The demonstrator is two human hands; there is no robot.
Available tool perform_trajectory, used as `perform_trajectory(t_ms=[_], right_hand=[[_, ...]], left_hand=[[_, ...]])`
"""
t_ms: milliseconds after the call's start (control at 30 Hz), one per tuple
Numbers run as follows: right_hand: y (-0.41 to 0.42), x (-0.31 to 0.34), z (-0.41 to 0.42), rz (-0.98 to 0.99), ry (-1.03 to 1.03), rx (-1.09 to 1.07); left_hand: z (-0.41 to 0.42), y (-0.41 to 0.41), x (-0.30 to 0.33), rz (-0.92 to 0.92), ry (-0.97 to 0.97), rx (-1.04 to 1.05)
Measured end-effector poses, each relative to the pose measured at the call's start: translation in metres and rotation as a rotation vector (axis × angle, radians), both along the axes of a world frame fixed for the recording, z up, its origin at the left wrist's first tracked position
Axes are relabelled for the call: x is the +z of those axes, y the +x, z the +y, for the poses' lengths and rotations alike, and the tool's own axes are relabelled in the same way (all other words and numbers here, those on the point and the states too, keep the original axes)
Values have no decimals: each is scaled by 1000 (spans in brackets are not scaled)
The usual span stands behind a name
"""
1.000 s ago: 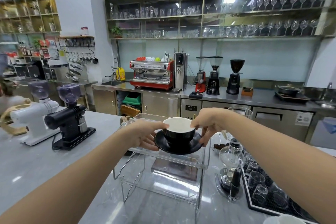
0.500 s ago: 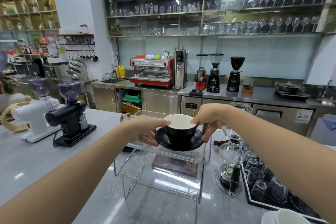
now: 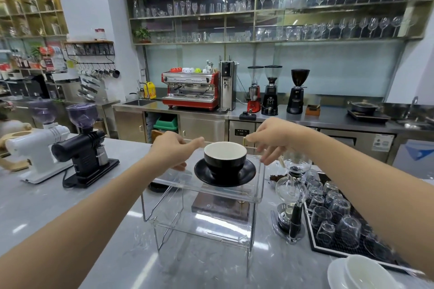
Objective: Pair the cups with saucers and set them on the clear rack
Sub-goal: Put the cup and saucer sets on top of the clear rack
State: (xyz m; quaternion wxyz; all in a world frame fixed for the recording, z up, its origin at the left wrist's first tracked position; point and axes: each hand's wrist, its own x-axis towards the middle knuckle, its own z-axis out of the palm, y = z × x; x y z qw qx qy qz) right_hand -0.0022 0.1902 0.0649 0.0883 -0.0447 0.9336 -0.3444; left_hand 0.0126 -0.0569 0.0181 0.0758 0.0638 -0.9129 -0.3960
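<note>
A black cup (image 3: 225, 159) with a white inside stands on a black saucer (image 3: 225, 174), which rests on the top shelf of the clear rack (image 3: 209, 197). My left hand (image 3: 175, 151) hovers just left of the cup, fingers spread, holding nothing. To the right of the cup is my right hand (image 3: 273, 139), fingers loosely apart and off the cup. A white cup on a white saucer (image 3: 359, 273) sits at the bottom right on the counter.
A siphon coffee maker (image 3: 292, 195) stands right of the rack, beside a black tray of upturned glasses (image 3: 338, 218). Two grinders, white (image 3: 40, 148) and black (image 3: 85, 148), stand at the left. A steel back counter holds a red espresso machine (image 3: 191, 90).
Both hands set the black cup and saucer down on the rack's top shelf and let go, drawing slightly apart.
</note>
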Motion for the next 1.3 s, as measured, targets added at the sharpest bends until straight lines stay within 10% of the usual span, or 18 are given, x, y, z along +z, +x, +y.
perform_trajectory(t_ms=[167, 400, 1300], right_hand=[[31, 3, 24, 240, 69, 40], [82, 1, 64, 379, 155, 7], [230, -213, 196, 382, 474, -263]], left_hand=[[19, 31, 16, 451, -188, -60], [86, 58, 15, 631, -282, -272], [248, 137, -179, 417, -454, -767]])
